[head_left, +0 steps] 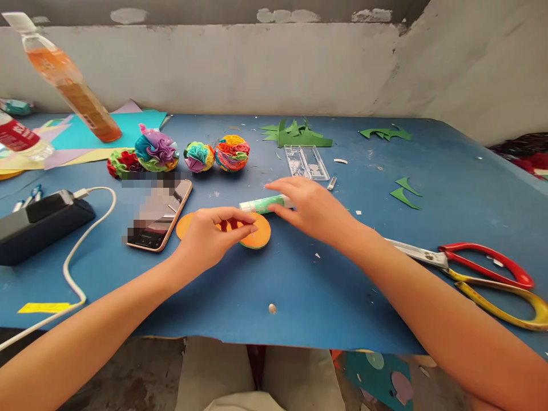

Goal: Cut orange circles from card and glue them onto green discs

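Note:
My left hand (212, 231) is over the orange paper circles, its thumb and index finger pinched together. Whatever sits between those fingertips is too small to make out. One orange paper circle (259, 234) lies under the fingertips. Another orange paper circle (185, 224) shows at the left, partly covered by the hand. Just behind them a green and white glue stick (263, 204) lies on its side. My right hand (303, 205) reaches around its right end, fingers spread and thumb near the tube; a firm grip is not visible.
Scissors (445, 261) lie at the right, partly behind my right forearm. A phone (160, 220), a power bank (45, 225) with a white cable, and a leaning bottle (72, 80) are on the left. Paper flower balls (231, 153), green paper scraps (299, 134) and a clear plastic case (306, 162) stand farther back.

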### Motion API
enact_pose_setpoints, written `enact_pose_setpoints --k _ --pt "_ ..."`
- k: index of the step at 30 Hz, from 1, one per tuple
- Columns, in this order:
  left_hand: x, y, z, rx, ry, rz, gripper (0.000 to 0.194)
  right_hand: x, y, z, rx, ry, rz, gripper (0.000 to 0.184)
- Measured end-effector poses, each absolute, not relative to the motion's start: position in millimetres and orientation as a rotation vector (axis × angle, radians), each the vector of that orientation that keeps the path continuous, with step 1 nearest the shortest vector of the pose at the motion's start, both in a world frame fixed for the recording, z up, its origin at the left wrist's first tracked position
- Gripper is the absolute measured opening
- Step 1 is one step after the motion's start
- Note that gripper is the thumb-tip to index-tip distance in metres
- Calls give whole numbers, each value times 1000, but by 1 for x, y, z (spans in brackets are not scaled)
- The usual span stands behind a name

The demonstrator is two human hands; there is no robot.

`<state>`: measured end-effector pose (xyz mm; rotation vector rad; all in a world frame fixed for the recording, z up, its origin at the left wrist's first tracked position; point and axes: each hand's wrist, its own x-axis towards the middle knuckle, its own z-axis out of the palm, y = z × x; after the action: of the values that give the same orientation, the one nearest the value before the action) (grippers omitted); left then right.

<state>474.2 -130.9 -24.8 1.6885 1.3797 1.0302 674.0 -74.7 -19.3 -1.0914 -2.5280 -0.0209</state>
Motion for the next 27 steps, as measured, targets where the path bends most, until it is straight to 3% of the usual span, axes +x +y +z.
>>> enact_pose_setpoints --k 3,6,11,13,18,27 --pt "471 -128 -25 1599 1380 1012 19 675 -65 -32 -1082 -2674 58 33" --pt "469 -125 -26 1558 1368 1017 22 671 -70 -32 -1217 -2446 131 26" --pt "468 -121 -27 1538 1419 990 23 664 -82 -21 -1062 -1823 902 27" --pt "469 -121 -27 1536 1434 977 22 661 -85 -19 -977 -1722 1063 32" --pt "470 -119 -26 1495 1431 972 23 654 -94 -21 -928 -1702 1075 40" --pt "472 -120 -23 1327 1418 979 20 648 -104 -27 -902 -1818 906 37"
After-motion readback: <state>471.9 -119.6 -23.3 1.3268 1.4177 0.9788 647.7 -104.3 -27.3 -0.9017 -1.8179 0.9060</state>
